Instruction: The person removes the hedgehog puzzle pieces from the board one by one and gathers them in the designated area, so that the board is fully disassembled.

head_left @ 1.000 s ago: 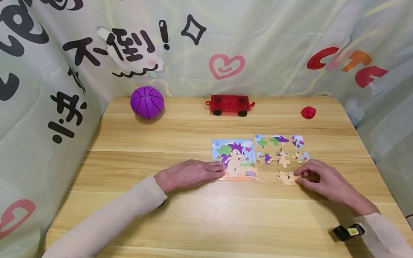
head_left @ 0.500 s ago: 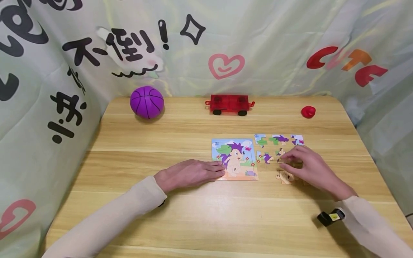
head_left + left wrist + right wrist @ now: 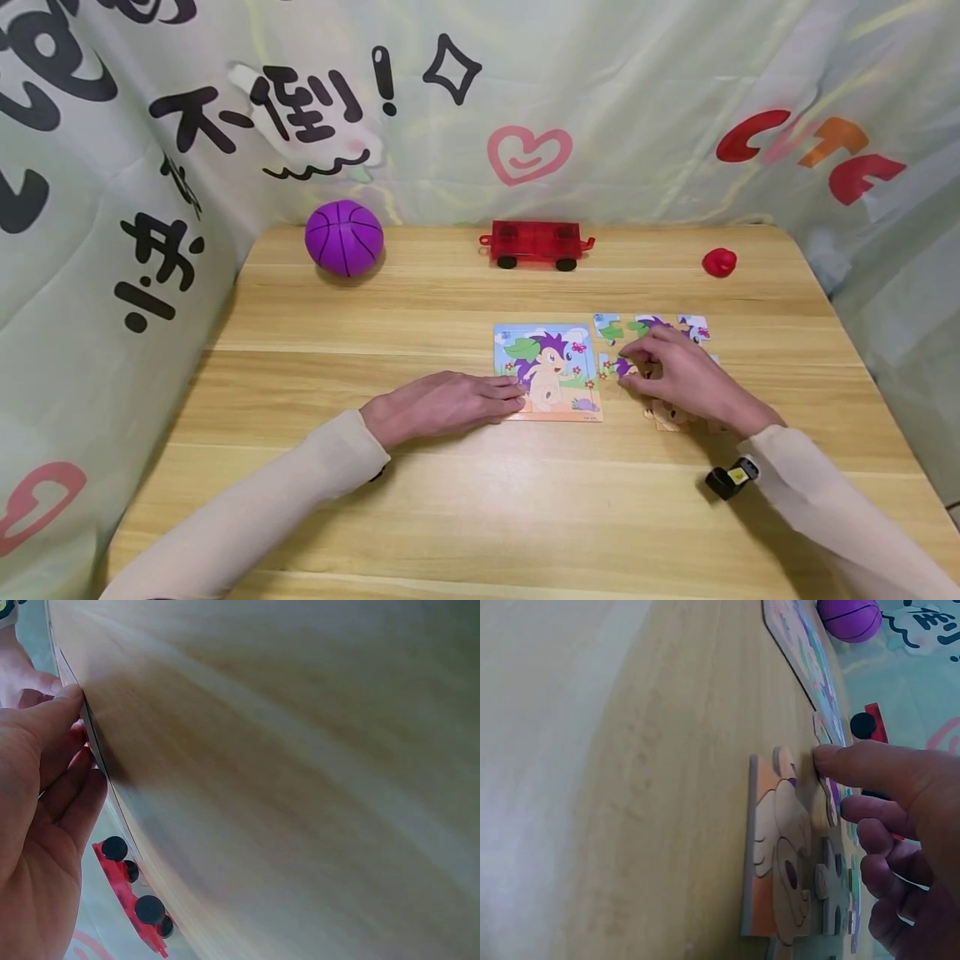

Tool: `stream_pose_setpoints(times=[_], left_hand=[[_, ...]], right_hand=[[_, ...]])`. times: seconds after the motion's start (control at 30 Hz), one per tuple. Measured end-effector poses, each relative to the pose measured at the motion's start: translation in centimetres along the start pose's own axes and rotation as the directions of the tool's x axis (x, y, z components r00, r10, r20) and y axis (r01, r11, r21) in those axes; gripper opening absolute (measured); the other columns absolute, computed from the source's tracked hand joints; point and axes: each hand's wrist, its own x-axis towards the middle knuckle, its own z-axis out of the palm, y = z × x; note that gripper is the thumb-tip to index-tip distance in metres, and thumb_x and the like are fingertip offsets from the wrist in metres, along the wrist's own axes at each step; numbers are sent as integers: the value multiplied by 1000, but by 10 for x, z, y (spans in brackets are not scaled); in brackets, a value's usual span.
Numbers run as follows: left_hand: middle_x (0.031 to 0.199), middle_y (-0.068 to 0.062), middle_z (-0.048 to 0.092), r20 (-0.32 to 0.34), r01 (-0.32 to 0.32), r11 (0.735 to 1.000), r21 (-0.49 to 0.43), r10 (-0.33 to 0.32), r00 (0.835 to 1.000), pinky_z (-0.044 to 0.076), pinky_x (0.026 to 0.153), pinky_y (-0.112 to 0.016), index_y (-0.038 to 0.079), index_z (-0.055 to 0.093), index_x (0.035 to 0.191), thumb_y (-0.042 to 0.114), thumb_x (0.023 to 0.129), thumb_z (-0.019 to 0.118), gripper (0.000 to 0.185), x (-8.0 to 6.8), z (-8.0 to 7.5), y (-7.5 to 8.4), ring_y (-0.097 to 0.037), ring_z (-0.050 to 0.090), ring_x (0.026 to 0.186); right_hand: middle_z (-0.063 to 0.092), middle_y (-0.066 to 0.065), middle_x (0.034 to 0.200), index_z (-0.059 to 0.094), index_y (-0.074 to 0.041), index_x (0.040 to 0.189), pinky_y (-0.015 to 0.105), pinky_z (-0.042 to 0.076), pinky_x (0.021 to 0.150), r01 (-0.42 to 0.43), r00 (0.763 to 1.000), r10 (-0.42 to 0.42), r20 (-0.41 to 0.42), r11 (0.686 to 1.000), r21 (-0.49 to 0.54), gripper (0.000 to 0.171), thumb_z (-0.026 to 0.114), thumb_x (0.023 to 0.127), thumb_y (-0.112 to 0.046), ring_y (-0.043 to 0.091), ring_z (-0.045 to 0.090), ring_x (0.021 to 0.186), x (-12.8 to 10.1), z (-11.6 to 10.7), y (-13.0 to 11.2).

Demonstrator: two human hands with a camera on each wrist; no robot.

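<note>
A square puzzle board [image 3: 577,392] printed with a purple-haired hedgehog lies flat on the table. My left hand [image 3: 442,408] rests on its lower left corner, fingers straight. In the left wrist view my thumb lies along the board's edge. To the board's right, my right hand [image 3: 693,379] pinches a purple puzzle piece with red flowers [image 3: 622,367] between thumb and index finger, low at the table. A peach-orange puzzle piece [image 3: 780,862] stands out nearest the right wrist camera. Several other pieces, such as a green leaf piece [image 3: 607,327], lie around; my right hand hides some of them.
A purple ball [image 3: 344,238] sits at the back left of the wooden table [image 3: 360,308]. A red toy wagon [image 3: 536,242] stands at the back middle, and a small red toy [image 3: 720,262] at the back right. A printed cloth [image 3: 637,125] hangs behind.
My right hand has moved left across the pieces, from the bottom right one past the middle one to the purple piece beside the board. My left hand has stayed on the board.
</note>
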Motion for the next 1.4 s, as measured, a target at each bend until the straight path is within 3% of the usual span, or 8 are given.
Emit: stream_pose_setpoints(times=[0.4,0.6,0.77,0.97,1.2,1.4], left_hand=[[160,5,37,-7,-4,1000,-6,4,1000,50,104,-35,24,43,153,23,110,37,43,0,1,0,-13,37,146],[161,5,36,1,0,1000,-8,0,1000,50,105,-35,24,42,154,23,111,37,43,0,1,0,-13,35,147],[161,6,36,5,4,1000,-13,-4,1000,50,105,-35,25,42,154,24,111,37,43,0,1,0,-12,35,147],[158,7,41,-15,-5,1000,-17,5,1000,51,103,-34,25,47,150,26,109,41,42,3,-1,-1,-12,40,144],[155,6,45,-25,-15,1000,-18,15,1000,52,102,-33,25,51,148,28,108,45,40,4,-4,-3,-13,45,141],[154,6,47,-26,-16,1000,4,16,1000,53,100,-32,25,53,146,28,108,46,39,1,-5,-5,-12,46,140]], right_hand=[[59,-1,101,71,-13,115,42,48,83,24,1000,-24,4,1000,-2,40,81,84,-35,18,52,92,2,-1,0],[58,0,108,69,-14,120,45,49,86,35,999,-34,-20,999,17,46,79,85,-43,19,53,98,0,0,-3],[60,-2,108,71,-15,119,40,53,82,95,993,-92,-72,994,47,45,76,87,-45,16,56,96,-2,2,-24],[62,-4,110,71,-17,117,38,54,85,152,988,-151,-17,984,87,43,79,85,-44,15,57,98,1,11,-54],[60,-9,105,72,-20,117,28,45,74,212,976,-216,20,971,111,39,77,86,-44,13,51,88,8,24,-74],[60,-10,109,71,-22,118,35,51,87,203,977,-209,40,970,131,38,75,88,-45,13,54,96,13,32,-85]])
